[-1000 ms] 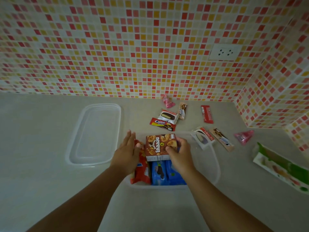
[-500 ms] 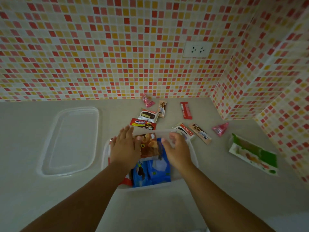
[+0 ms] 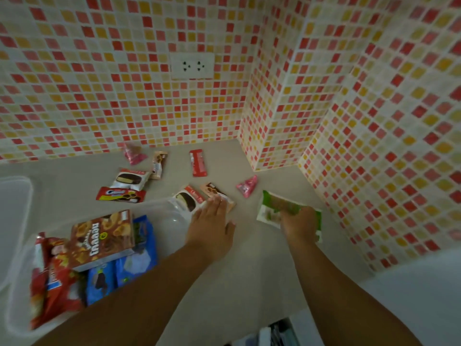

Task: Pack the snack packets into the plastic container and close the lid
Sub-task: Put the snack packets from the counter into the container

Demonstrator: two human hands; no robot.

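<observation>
My right hand (image 3: 300, 224) is on the green-and-white snack packet (image 3: 277, 208) near the tiled corner, fingers curled down over its near end and gripping it against the grey counter (image 3: 224, 283). My left hand (image 3: 212, 227) lies flat with fingers straight and close together, the tips touching a tan chocolate wafer packet (image 3: 215, 193) just beside a white-and-red chocolate pie packet (image 3: 187, 197).

The clear plastic container (image 3: 172, 216) sits at my lower left, open, with a brown biscuit box (image 3: 104, 237) lying on top of blue cookie packets (image 3: 124, 268) and red snack packets (image 3: 53, 288). Its clear lid (image 3: 15, 196) lies apart at the left edge, only partly in view.

Farther back on the counter lie a red cream cookie packet (image 3: 121, 194), another chocolate pie packet (image 3: 131, 178), a small tan packet (image 3: 158, 164), a red wafer bar (image 3: 197, 163) and 2 pink candy packets (image 3: 133, 154), one by the wall and one near the corner. A white wall socket (image 3: 192, 66) is set in the mosaic tiles.
</observation>
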